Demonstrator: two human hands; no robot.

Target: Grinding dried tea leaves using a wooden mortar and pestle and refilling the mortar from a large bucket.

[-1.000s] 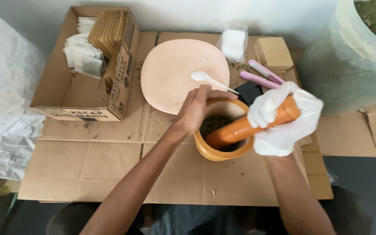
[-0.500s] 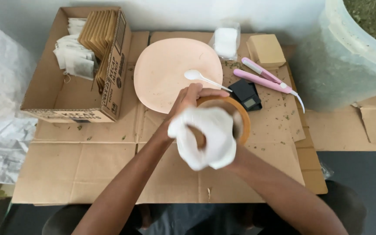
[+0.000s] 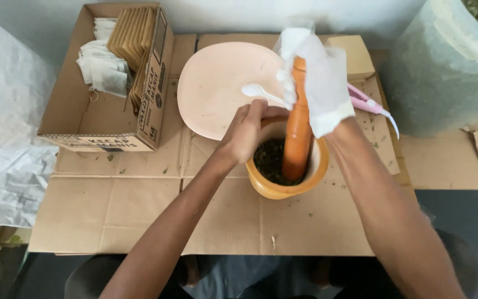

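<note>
Pestle [image 3: 297,133]: upright in mortar [image 3: 289,185], gripped by gloved right hand [image 3: 319,83]
Left hand [image 3: 247,133]: fingers curled over mortar rim

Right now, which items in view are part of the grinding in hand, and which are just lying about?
In use:
- orange pestle, gripped by the gloved right hand
- orange mortar with dark crushed leaves, rim held by the bare left hand

Lying about:
- pink plate with white spoon
- cardboard box of sachets
- pink tool
- big pale tub
</note>
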